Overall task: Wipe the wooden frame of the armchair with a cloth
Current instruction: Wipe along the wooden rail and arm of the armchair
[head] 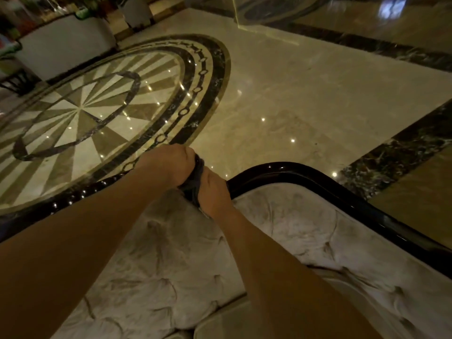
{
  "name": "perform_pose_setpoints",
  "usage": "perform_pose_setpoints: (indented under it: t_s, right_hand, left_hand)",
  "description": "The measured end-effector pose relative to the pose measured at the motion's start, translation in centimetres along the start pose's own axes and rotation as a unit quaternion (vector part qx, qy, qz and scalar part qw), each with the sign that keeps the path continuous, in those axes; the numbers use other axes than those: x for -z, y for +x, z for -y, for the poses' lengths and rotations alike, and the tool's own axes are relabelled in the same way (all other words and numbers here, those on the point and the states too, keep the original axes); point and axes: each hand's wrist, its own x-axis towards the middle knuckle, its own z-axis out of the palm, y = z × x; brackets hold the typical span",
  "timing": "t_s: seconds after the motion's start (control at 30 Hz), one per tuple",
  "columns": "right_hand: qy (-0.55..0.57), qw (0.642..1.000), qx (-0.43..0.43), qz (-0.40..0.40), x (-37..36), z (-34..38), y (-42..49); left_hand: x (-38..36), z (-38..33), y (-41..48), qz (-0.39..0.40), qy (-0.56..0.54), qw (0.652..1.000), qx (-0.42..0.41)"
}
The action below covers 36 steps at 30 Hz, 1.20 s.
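Your left hand (171,165) and right hand (212,192) both clench the dark bunched cloth (194,183) atop the glossy black wooden frame (305,173), whose rail runs rightward from your fingers.

My left hand (171,165) and right hand (212,192) hid most of the cloth (193,187) between them, and the wooden frame (318,182) beneath my grip was covered.

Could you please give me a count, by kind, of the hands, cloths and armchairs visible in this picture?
Hands: 2, the left hand and the right hand, both gripping the cloth
Cloths: 1, the dark cloth
Armchairs: 1, the armchair with a glossy dark wooden frame
Total: 4
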Motion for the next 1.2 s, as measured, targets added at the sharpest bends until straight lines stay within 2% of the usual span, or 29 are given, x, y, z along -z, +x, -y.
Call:
perform_pose_setpoints:
  t_s: [0.07, 0.17, 0.3, 0.37, 0.43, 0.47, 0.57, 0.67, 0.73, 0.8, 0.87, 0.97, 1.0, 1.1, 1.2]
  right_hand:
    - [-0.112, 0.992, 0.054, 0.024, 1.6, -1.8, -0.2]
    - [-0.337, 0.93, 0.144, 0.038, 3.9, -4.3, 0.0]
    - [-0.367, 0.921, 0.129, -0.002, 5.6, -6.1, 1.1]
    - [-0.363, 0.923, 0.12, -0.04, 6.6, -7.7, 1.3]
    - [-0.373, 0.92, 0.095, -0.074, 8.4, -9.6, 1.4]
    - [-0.379, 0.917, 0.084, -0.096, 9.2, -10.6, 1.4]
    - [-0.344, 0.929, 0.013, -0.134, 11.8, -13.1, 1.0]
    - [-0.316, 0.935, -0.056, -0.153, 14.6, -16.7, -0.9]
    - [-0.299, 0.936, -0.117, -0.147, 16.7, -19.9, -3.9]
    - [-0.344, 0.916, -0.163, -0.124, 18.5, -23.3, -8.4]
    - [-0.372, 0.897, -0.203, -0.125, 20.9, -26.1, -13.4]
    - [-0.402, 0.869, -0.26, -0.124, 24.5, -27.8, -19.9]
    - [-0.405, 0.87, -0.257, -0.111, 24.2, -27.6, -20.3]
    - [-0.407, 0.869, -0.266, -0.095, 25.6, -27.1, -23.6]
    - [-0.409, 0.862, -0.274, -0.121, 27.9, -27.1, -28.1]
  left_hand:
    - [0.1, -0.4, 0.1, -0.021, 0.008, 1.0, -0.007]
    - [0.0, -1.8, 0.4, -0.036, 0.084, 0.995, -0.033]
    - [-1.6, -5.8, 2.3, -0.031, 0.185, 0.982, -0.021]
    - [-1.9, -7.3, 3.2, -0.001, 0.222, 0.975, 0.017]
    - [-2.7, -8.4, 4.0, 0.032, 0.229, 0.973, 0.02]
    - [-3.4, -9.1, 4.4, 0.054, 0.196, 0.979, 0.015]
    - [-6.4, -12.0, 5.0, 0.098, -0.019, 0.995, 0.028]
    - [-8.2, -14.7, 5.9, 0.041, -0.185, 0.979, 0.073]
    - [-8.4, -17.3, 6.4, -0.025, -0.193, 0.978, 0.074]
    - [-8.1, -21.1, 7.0, -0.085, -0.132, 0.987, 0.042]
    - [-7.5, -26.2, 7.4, -0.119, -0.074, 0.99, -0.026]
    - [-7.0, -34.7, 6.1, -0.088, -0.02, 0.984, -0.155]
    - [-7.5, -35.7, 5.8, -0.085, -0.004, 0.98, -0.18]
    - [-8.7, -41.9, 2.4, -0.059, -0.018, 0.97, -0.234]
    - [-9.0, -47.6, -1.2, -0.04, -0.065, 0.963, -0.259]
